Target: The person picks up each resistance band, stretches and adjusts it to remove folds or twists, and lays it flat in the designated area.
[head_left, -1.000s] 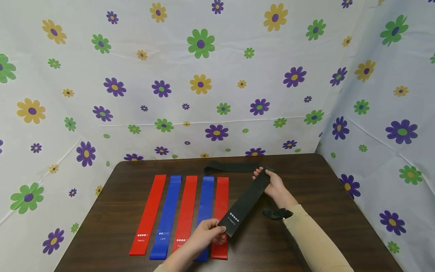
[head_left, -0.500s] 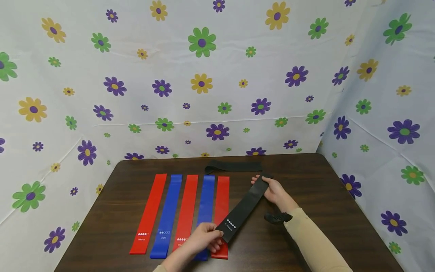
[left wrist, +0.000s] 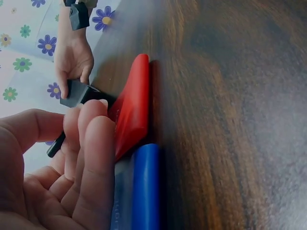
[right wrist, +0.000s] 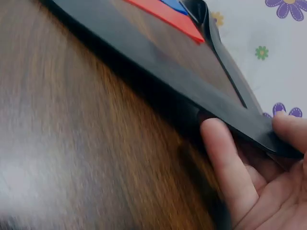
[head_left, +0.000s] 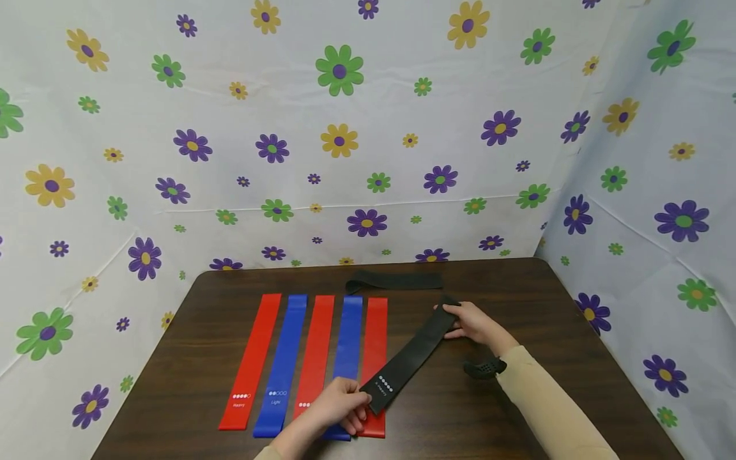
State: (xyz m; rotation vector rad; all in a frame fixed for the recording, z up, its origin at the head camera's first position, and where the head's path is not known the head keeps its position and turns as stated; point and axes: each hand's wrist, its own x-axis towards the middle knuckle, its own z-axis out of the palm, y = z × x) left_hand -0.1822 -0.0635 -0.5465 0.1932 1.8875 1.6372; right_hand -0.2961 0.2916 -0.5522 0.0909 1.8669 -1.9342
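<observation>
A black resistance band [head_left: 409,356] marked X-Heavy slants over the table, its near end overlapping the rightmost red band [head_left: 375,338]. My left hand [head_left: 339,404] pinches that near end between thumb and fingers. At the far end, my right hand [head_left: 473,322] holds the band with the thumb on top and fingers beneath, as the right wrist view of the black band [right wrist: 168,79] shows. Below my left hand, a blue band [head_left: 349,332] is partly covered. In the left wrist view, the red band [left wrist: 134,105] and blue band [left wrist: 146,187] lie right beside the fingers.
Further left lie a red Heavy band [head_left: 253,358], a blue Light band [head_left: 283,364] and another red band [head_left: 316,348], roughly side by side. A second black band [head_left: 397,281] lies crosswise near the back edge of the brown table [head_left: 517,281]. Flowered white cloth [head_left: 241,236] hangs behind.
Both hands have lowered the black band toward the table. Its near end has shifted left and down. My right hand has moved slightly down and right, its grip turning more sideways.
</observation>
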